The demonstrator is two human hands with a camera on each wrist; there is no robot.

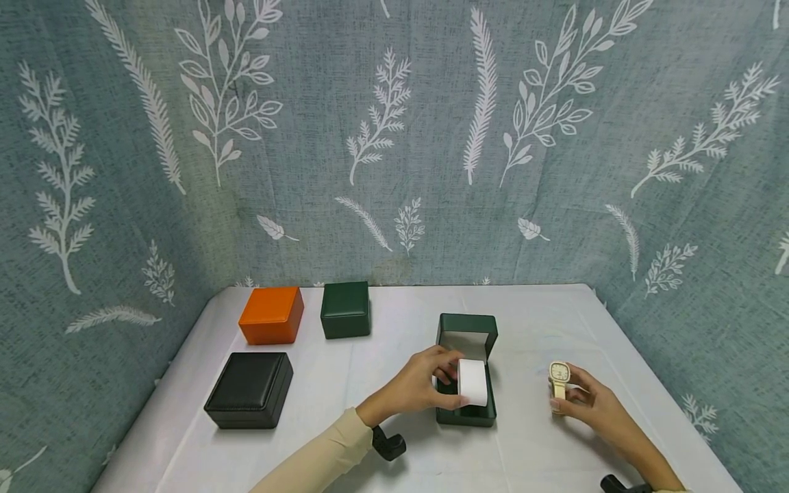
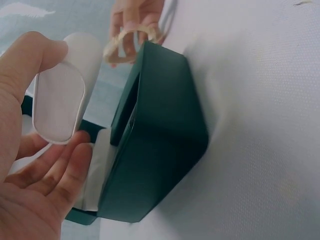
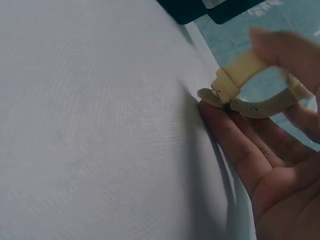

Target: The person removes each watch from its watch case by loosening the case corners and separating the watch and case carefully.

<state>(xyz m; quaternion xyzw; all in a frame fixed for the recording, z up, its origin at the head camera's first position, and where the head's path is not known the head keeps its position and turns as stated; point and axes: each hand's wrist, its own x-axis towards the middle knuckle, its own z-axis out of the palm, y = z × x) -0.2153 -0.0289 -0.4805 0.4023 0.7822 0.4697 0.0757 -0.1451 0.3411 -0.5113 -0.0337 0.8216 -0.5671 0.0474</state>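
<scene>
Left hand [image 1: 419,383] pinches white cushion [image 1: 472,381] over open green box [image 1: 466,373], freeing it to take the strap; right hand [image 1: 588,397] grips cream watch [image 1: 559,375] upright, right of box

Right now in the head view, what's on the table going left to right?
Black box → orange box → closed green box → left hand → white cushion in the open green box → watch → right hand.
</scene>
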